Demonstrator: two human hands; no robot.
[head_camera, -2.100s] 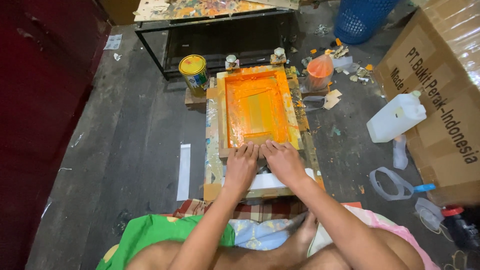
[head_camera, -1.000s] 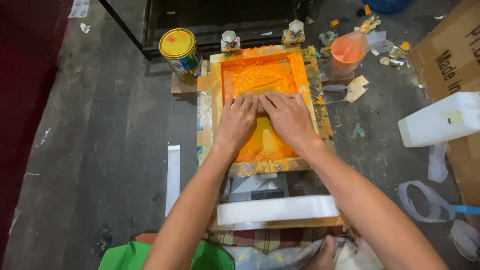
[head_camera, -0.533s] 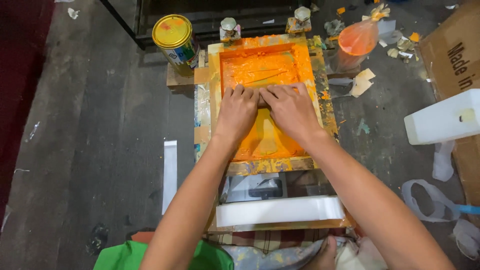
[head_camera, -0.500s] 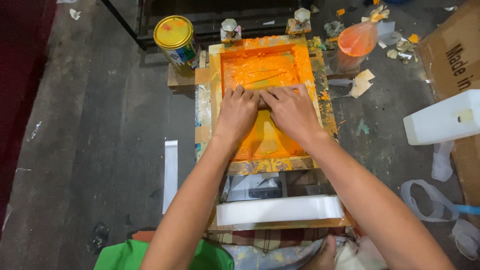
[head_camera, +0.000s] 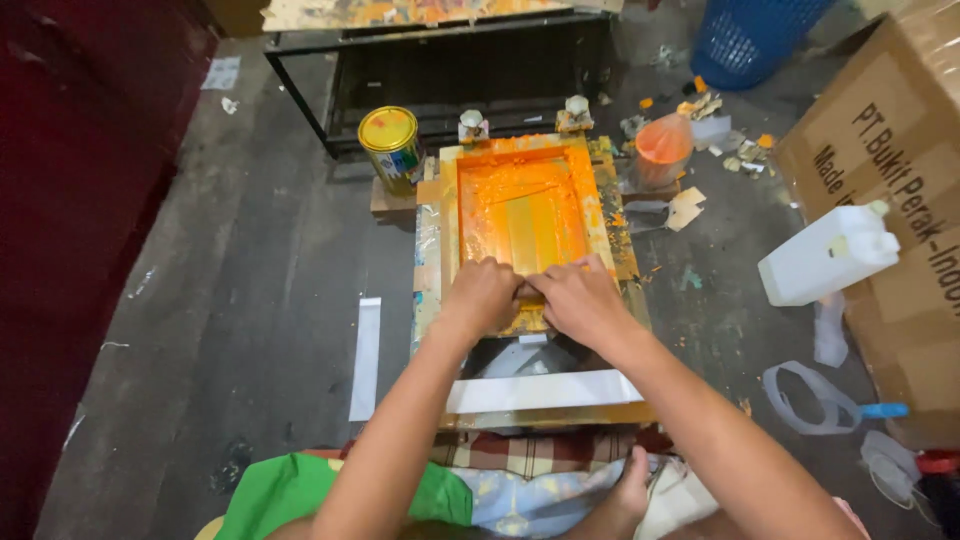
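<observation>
Both hands are pressing down side by side at the near edge of the screen frame (head_camera: 525, 225). Left hand (head_camera: 482, 297) and right hand (head_camera: 575, 300) are curled shut, knuckles up, thumbs touching, prob. gripping a scraper bar underneath; the bar itself is hidden, so I can't tell for sure. Frame is lying flat on the floor at 12 o'clock from the person, coated w/ orange ink, prob. so the ink spreads evenly through the mesh. White strip (head_camera: 545, 390) is sitting just under the wrists. Paint can (head_camera: 391, 148) is standing at 11 o'clock, orange cup (head_camera: 662, 150) at 1 o'clock, white jug (head_camera: 828, 255) at 3 o'clock, all within easy reach.

Vs. half a sec ago: hands are now lower on the frame, pulled toward the body, leaving a paler streak up the middle.
</observation>
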